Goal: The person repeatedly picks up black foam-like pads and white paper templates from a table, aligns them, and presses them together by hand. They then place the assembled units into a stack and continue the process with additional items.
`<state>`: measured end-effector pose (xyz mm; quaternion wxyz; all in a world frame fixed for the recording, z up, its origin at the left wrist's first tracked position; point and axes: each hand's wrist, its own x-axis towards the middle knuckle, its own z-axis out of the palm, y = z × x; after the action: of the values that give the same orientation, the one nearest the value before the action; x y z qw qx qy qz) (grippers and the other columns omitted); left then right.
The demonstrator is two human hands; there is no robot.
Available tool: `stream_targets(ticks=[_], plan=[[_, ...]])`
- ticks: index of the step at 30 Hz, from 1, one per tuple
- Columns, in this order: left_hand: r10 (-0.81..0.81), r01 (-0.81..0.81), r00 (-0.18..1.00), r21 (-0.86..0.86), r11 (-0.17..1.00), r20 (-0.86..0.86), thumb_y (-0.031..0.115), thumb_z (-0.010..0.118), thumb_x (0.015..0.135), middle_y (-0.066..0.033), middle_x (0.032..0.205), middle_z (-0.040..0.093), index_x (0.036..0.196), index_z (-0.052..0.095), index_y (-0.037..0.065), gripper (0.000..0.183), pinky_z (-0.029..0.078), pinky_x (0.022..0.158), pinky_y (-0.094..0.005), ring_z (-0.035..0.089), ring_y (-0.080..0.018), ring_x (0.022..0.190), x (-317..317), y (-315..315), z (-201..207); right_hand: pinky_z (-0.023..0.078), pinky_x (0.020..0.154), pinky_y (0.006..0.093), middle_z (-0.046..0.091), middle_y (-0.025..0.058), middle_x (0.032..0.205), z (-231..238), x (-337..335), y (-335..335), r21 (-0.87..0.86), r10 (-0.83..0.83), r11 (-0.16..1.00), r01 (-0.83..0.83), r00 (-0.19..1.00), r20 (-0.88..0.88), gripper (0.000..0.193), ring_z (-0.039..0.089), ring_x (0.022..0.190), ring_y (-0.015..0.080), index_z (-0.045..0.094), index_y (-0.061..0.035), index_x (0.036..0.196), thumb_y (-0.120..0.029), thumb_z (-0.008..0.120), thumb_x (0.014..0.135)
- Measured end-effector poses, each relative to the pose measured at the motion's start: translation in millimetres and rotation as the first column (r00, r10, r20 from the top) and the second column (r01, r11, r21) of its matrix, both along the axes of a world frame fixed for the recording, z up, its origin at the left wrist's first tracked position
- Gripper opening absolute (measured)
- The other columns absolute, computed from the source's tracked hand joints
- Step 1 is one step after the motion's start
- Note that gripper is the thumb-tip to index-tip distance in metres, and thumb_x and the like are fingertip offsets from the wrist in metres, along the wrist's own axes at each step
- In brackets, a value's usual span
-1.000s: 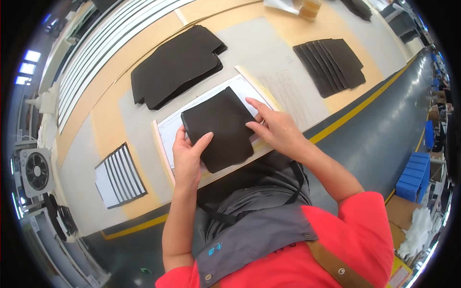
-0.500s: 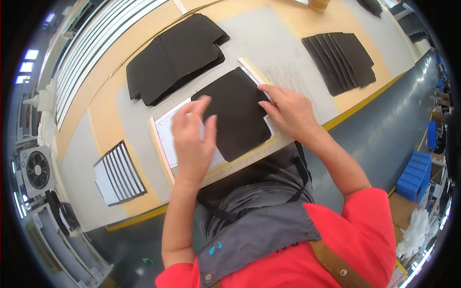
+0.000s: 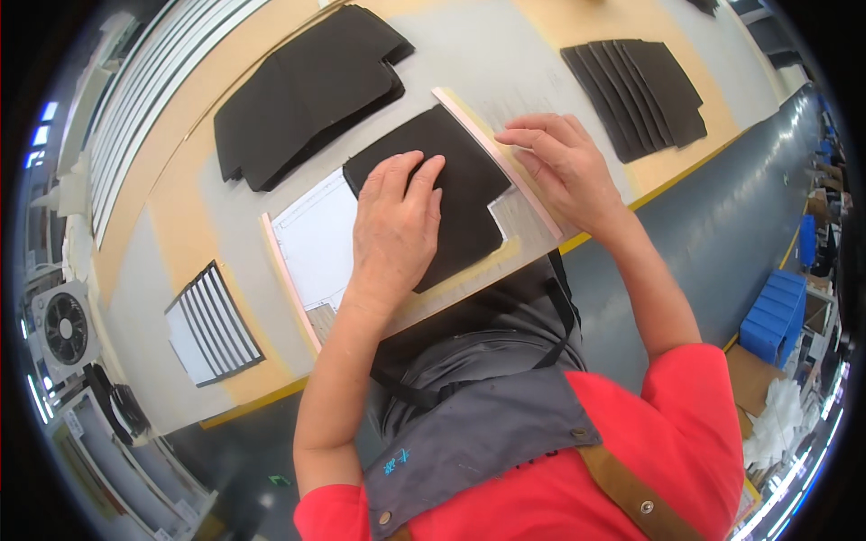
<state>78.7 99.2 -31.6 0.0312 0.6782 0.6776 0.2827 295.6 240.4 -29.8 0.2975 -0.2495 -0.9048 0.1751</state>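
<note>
Left hand (image 3: 397, 221) rests palm down, fingers slightly apart, on a black sheet (image 3: 465, 194) near the front edge of a pale table (image 3: 483, 54); the right hand (image 3: 568, 171), its thumb and fingers parted, is at a pink strip (image 3: 543, 216) just beside the sheet's right edge, and whether it touches the strip I cannot tell. Beneath the sheet, showing on its left, lies white paper (image 3: 316, 239) with printed lines, bordered by another pink strip (image 3: 290, 279). Beyond is a stack of larger black pieces (image 3: 307, 99). Farther right sits a fanned row of black pieces (image 3: 636, 99); to the left, overlapping white pieces with black edges (image 3: 216, 325). Long white strips (image 3: 167, 99) line the far left side.
</note>
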Motion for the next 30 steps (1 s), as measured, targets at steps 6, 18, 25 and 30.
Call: stream_targets(ticks=[6, 18, 25, 30], plan=[[-0.003, 0.003, 1.000, -0.037, 0.999, -0.007, 0.006, 0.066, 0.099, -0.0129, 0.136, 0.062, 0.136, 0.067, 0.007, 0.037, 0.051, 0.107, -0.0443, 0.059, -0.0344, 0.127, 1, 0, -3, 0.043, 0.098, 0.0340, 0.072, -0.0132, 0.132, -9, 12, -10, 0.078, 0.129, 0.987, -0.143, 0.978, 0.161, 0.038, 0.060, 0.107, 0.0198, 0.078, -0.0212, 0.122, -0.007, 0.069, 0.087], [-0.018, 0.017, 1.000, -0.040, 0.999, -0.014, 0.005, 0.066, 0.099, -0.0141, 0.135, 0.063, 0.136, 0.067, 0.006, 0.037, 0.051, 0.107, -0.0442, 0.059, -0.0350, 0.127, -1, 7, -1, 0.042, 0.098, 0.0324, 0.072, -0.0148, 0.134, -16, 12, -10, 0.183, 0.108, 0.972, -0.147, 0.972, 0.209, 0.042, 0.060, 0.109, 0.0183, 0.079, -0.0219, 0.125, -0.010, 0.068, 0.086], [-0.060, 0.066, 0.994, 0.073, 0.995, -0.088, 0.005, 0.068, 0.097, -0.0129, 0.135, 0.064, 0.135, 0.065, 0.004, 0.038, 0.048, 0.109, -0.0444, 0.060, -0.0332, 0.128, 6, 39, -8, 0.042, 0.098, 0.0331, 0.073, -0.0116, 0.134, -13, 11, -12, 0.182, 0.118, 0.971, -0.154, 0.973, 0.196, 0.038, 0.059, 0.106, 0.0193, 0.079, -0.0198, 0.126, -0.011, 0.070, 0.090], [-0.057, 0.064, 0.987, 0.036, 0.997, -0.152, 0.011, 0.069, 0.096, -0.0101, 0.136, 0.065, 0.135, 0.064, 0.006, 0.040, 0.044, 0.113, -0.0440, 0.057, -0.0298, 0.133, 1, 41, -17, 0.041, 0.098, 0.0329, 0.073, -0.0111, 0.135, -13, 13, -12, 0.184, 0.123, 0.970, -0.161, 0.972, 0.201, 0.037, 0.059, 0.106, 0.0195, 0.079, -0.0193, 0.127, -0.012, 0.072, 0.091]])
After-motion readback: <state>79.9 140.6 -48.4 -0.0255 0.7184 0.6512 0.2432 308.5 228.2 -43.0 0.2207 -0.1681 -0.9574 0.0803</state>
